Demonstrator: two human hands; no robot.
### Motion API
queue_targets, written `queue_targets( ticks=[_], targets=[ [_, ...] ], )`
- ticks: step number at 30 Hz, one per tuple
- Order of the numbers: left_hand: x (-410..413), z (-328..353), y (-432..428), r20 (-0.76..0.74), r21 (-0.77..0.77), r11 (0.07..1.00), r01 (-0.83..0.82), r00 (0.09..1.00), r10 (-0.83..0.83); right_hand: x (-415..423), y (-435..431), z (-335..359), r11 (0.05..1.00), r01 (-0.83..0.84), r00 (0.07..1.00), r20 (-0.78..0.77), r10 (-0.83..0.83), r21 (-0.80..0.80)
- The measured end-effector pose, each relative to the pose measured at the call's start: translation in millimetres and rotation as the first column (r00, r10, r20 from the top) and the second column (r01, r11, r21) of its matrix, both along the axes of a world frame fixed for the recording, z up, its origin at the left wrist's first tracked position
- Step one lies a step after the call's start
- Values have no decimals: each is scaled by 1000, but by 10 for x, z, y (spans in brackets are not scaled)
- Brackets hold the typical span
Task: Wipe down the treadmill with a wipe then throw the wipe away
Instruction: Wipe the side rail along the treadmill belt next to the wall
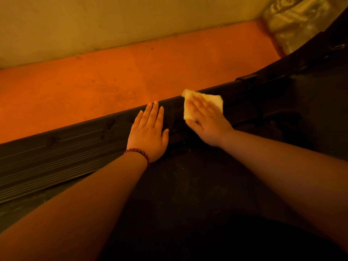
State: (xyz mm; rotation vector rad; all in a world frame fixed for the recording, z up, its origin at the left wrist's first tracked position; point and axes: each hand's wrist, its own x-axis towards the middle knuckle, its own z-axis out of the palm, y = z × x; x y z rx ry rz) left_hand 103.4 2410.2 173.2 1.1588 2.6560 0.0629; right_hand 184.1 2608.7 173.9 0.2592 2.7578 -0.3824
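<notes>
A dark treadmill fills the lower half of the head view, its ribbed side rail [66, 147] running from lower left to upper right beside the belt [188, 185]. My right hand [205, 121] lies flat on a pale folded wipe [214, 99] and presses it onto the rail, fingers straight and blurred. My left hand [148, 132] rests flat on the rail just left of the wipe, fingers straight and together. A string of dark red beads circles my left wrist.
An orange floor [113, 81] runs beyond the rail up to a pale wall [113, 21]. A crumpled shiny sheet [293, 21] sits in the far right corner. The treadmill's dark front housing [310, 76] rises at the right.
</notes>
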Motion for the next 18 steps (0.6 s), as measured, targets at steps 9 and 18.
queue_targets(
  ticks=[9, 18],
  targets=[
    [-6, 0, -11, 11, 20, 1000, 0, 1000, -1, -186, -96, 75, 985, -174, 985, 13, 174, -11],
    [3, -13, -15, 29, 61, 995, -75, 997, 74, -279, -232, 89, 978, -197, 980, 6, 197, -69]
  ],
)
